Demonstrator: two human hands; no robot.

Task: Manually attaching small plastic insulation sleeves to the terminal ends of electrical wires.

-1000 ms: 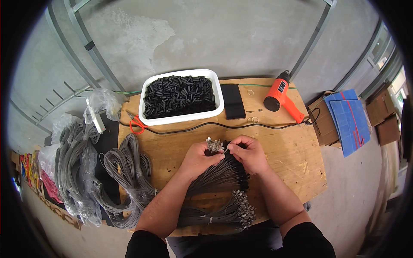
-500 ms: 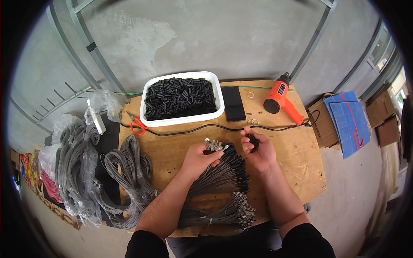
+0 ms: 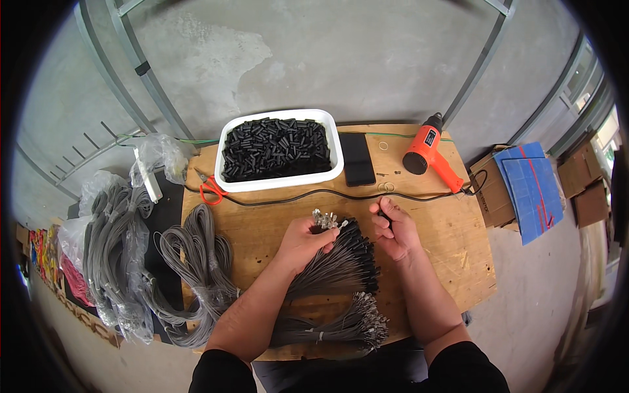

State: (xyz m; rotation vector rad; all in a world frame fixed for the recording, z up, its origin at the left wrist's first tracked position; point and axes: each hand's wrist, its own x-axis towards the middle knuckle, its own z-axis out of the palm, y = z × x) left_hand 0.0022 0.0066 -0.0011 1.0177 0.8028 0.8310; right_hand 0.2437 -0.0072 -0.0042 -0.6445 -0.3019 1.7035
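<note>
My left hand is closed round a bunch of thin grey cables, whose pale metal-tipped ends stick out above the thumb and fingers. To its right, a short gap away, my right hand curls its fingers over black tube sleeves; how many it holds is hidden. Beneath and between the hands lies a fanned bundle of grey cables with black sleeves on its right-hand ends. Nearer to me rests a second tied cable bundle with bare, pale tips.
Behind the hands stands a white tub full of black sleeves, beside a dark phone. An orange heat gun lies at the back right, its black cord crossing the table. Red-handled cutters and coiled grey cables are leftward.
My right thumb and fingertips have shifted on the black sleeves, with one now showing at the fingertips. The left hand keeps its hold on the cables.
</note>
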